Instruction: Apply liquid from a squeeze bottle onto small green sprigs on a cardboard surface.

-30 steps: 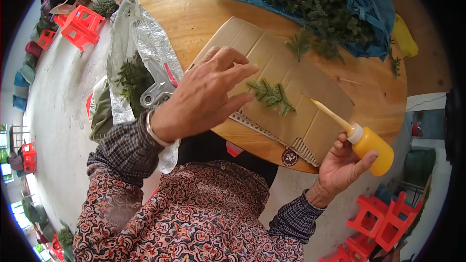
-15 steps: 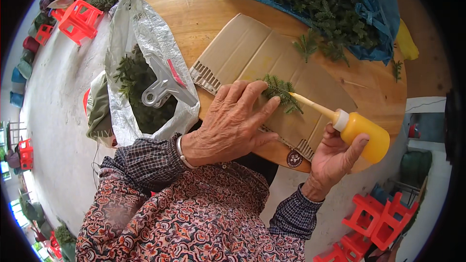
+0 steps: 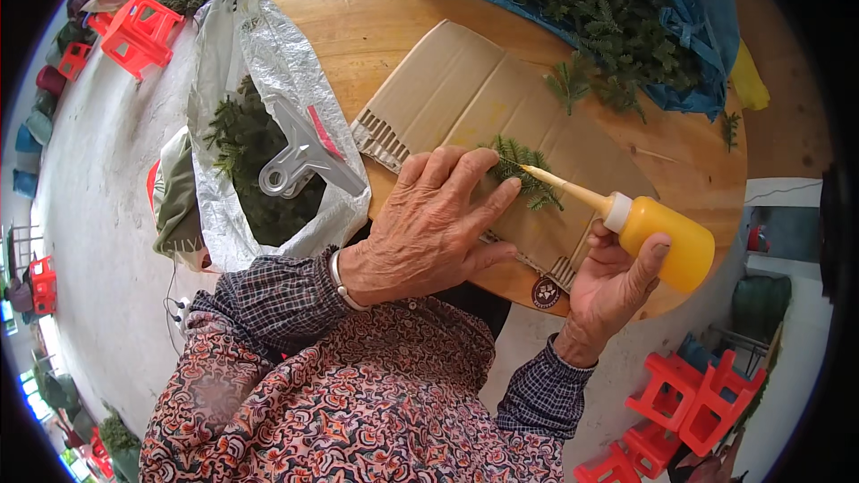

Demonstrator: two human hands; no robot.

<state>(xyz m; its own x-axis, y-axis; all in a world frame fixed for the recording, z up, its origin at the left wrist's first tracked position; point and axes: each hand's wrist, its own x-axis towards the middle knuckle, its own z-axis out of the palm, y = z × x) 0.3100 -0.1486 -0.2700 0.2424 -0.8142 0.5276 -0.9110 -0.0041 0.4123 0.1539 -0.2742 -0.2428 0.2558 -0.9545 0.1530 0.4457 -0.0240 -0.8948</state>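
A small green fir sprig [image 3: 540, 188] lies on a flat piece of brown cardboard [image 3: 465, 94]. My left hand [image 3: 429, 228] rests over the cardboard's near edge, its fingertips holding the sprig's left end down. In my right hand [image 3: 613, 291] is a squeeze bottle [image 3: 669, 241] of yellow-orange liquid, tilted with its long nozzle pointing left. The nozzle tip is at the middle of the sprig; whether it touches the needles I cannot tell. Yellow stains mark the cardboard beyond the sprig.
On the wooden table [image 3: 358, 9], a blue bag [image 3: 716, 45] of fir branches lies at the far right, with loose sprigs [image 3: 568, 85] beside it. At left, a large metal clip [image 3: 309, 148] grips a whitish bag [image 3: 295, 63] holding more greenery. Red stools [image 3: 139, 36] stand on the floor.
The bottle in my right hand has moved slightly left, taking its nozzle tip further along the sprig toward my left fingers. My left hand has stayed on the sprig.
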